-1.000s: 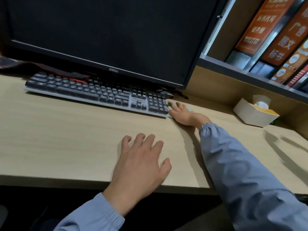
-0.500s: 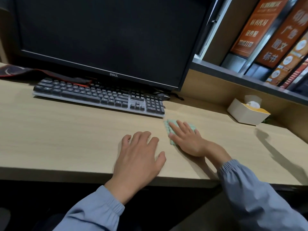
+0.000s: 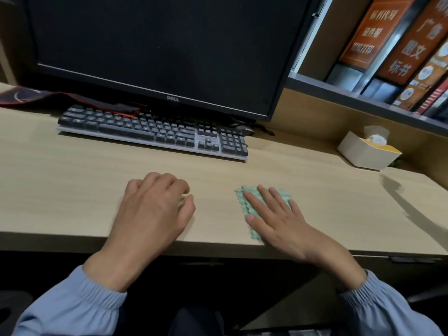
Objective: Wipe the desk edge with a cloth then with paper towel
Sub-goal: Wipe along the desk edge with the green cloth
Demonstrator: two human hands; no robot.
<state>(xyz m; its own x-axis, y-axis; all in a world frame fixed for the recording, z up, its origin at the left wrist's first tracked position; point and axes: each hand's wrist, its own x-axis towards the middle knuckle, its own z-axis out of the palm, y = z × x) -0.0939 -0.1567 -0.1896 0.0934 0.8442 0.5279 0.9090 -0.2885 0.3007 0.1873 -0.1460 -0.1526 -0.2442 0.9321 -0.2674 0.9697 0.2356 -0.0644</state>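
Observation:
A pale wooden desk (image 3: 60, 190) runs across the view, its front edge (image 3: 48, 241) close to me. A small green cloth (image 3: 244, 202) lies flat near that edge. My right hand (image 3: 278, 221) presses on the cloth with flat, spread fingers and covers most of it. My left hand (image 3: 150, 214) rests on the bare desk to the left of the cloth, fingers curled under, holding nothing. A white tissue box (image 3: 366, 154) with paper sticking out stands at the back right.
A dark keyboard (image 3: 150, 132) lies under a black monitor (image 3: 157, 49) at the back. A red and black mat (image 3: 31, 97) sits at the far left. A shelf with orange books (image 3: 397, 44) overhangs the right side.
My right hand has dragged the green cloth from beside the keyboard toward the desk's front edge. My left hand's fingers have curled in from flat.

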